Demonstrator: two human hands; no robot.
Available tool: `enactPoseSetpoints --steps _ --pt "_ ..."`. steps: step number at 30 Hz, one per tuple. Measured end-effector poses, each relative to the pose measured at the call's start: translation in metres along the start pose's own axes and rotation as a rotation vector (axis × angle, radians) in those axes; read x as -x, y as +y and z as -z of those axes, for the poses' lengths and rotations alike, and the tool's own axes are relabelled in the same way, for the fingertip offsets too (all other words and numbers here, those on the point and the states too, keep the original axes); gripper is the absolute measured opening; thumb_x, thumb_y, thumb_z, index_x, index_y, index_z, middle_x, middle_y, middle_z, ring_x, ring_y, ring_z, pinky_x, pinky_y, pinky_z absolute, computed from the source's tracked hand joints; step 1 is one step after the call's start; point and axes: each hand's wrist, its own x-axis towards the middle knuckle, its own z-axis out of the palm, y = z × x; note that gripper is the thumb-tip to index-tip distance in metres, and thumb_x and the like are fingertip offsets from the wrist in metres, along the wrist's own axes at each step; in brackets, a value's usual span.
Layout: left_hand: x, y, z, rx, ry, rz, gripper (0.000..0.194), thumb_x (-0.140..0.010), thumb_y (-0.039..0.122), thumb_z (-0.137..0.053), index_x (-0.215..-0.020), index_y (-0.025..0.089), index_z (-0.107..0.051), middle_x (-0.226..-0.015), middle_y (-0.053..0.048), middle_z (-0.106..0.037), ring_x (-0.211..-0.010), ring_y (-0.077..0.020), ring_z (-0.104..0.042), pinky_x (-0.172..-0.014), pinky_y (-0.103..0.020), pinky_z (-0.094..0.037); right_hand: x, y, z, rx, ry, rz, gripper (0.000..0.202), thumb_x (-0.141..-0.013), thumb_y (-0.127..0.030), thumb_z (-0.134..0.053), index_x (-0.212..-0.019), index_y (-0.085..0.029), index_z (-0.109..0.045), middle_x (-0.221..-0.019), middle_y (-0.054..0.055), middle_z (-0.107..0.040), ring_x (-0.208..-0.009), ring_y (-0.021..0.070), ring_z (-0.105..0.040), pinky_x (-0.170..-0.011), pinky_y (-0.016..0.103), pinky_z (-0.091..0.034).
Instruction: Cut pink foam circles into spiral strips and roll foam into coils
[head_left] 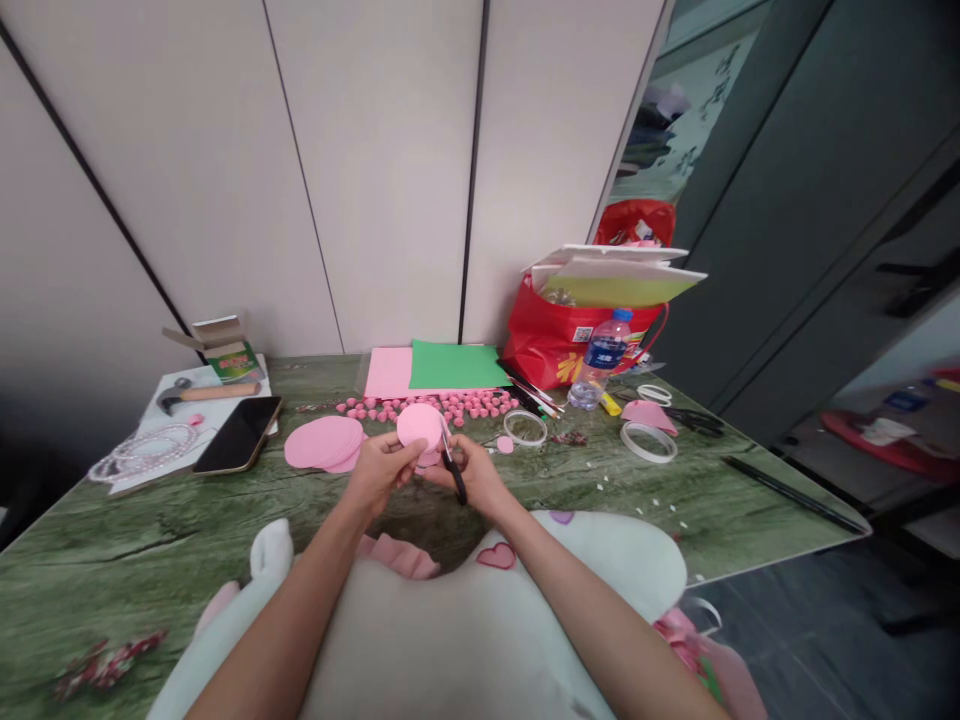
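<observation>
- Left hand (386, 468): grip pinches the pink disc (418, 422), thumb on its face. Most of the face stays exposed, presumably to keep the rim accessible.
- Right hand (478, 478): grip is closed around the handles of the scissors (457, 482). The blades point away from the body and meet the disc's right rim; this appears to suit trimming along a curve.
- Disc location: held above the middle of the tabletop (555, 490), between the pink beads (480, 404) and the near edge, likely for clearance under the blades.
- Disc stack (322, 442): lies overlapping, left of the left hand, probably for easy reach.
- Green sheet (457, 366): lies flat along the back edge, seemingly to leave working room.
- Red bag (536, 345): stands toward the back right corner, apparently as upright storage for boards.
</observation>
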Motion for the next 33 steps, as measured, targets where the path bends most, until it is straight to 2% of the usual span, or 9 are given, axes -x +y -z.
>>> enactPoseSetpoints --steps 11,20,33 --pt "0.0008 0.0011 -0.0010 0.009 0.003 -0.031 0.025 -0.058 0.030 -0.065 -0.053 0.013 -0.048 -0.039 0.007 -0.041 -0.031 -0.0017 -0.030 -0.032 -0.016 -0.017 -0.0017 0.0065 0.0024 0.023 0.004 -0.003 0.039 -0.048 -0.027 -0.073 -0.075 -0.017 -0.046 -0.049 -0.008 -0.049 -0.042 0.0049 -0.039 -0.041 0.016 -0.030" --pt "0.0012 0.0044 0.0000 0.035 0.003 -0.031 0.024 -0.058 0.029 -0.065 -0.053 0.013 -0.047 -0.039 0.007 -0.041 -0.031 -0.0017 -0.029 -0.033 -0.017 -0.016 0.0000 0.0008 -0.0001 0.008 0.034 -0.055 0.037 -0.047 -0.030 -0.072 -0.071 -0.017 -0.046 -0.043 -0.009 -0.048 -0.036 0.0063 -0.040 -0.037 0.017 -0.031" --pt "0.0000 0.0043 -0.0002 0.111 0.038 -0.077 0.025 -0.061 0.027 -0.064 -0.050 0.013 -0.047 -0.039 0.006 -0.044 -0.032 -0.0025 -0.035 -0.033 -0.016 -0.023 -0.0014 0.0067 0.0029 0.048 0.031 -0.065 0.036 -0.049 -0.033 -0.072 -0.069 -0.017 -0.047 -0.041 -0.008 -0.048 -0.032 0.0068 -0.044 -0.031 0.015 -0.030"
